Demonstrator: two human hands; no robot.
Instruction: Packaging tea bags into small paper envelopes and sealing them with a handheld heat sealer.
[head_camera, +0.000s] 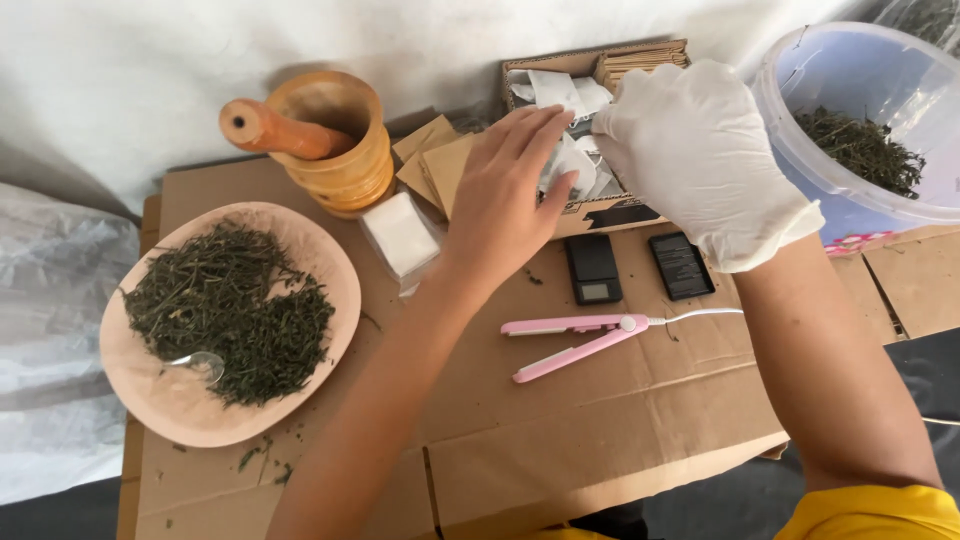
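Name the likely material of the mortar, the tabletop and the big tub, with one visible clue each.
Mortar: wood, smooth, showing turned rings and grain.
Tabletop: brown corrugated cardboard, matte, with creases and flap edges.
Tub: probably plastic, translucent and glossy.

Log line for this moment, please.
left hand: bare, on white sachets in cardboard box | right hand: gloved, in box | sealer: idle

You worked on a flattened brown cardboard sheet (600, 420) laid low over a dark grey floor (720, 500). A plain white fabric backdrop (150, 80) hung behind it, crumpled clear plastic sheeting (50, 330) lay alongside, and soft, even daylight fell across everything.
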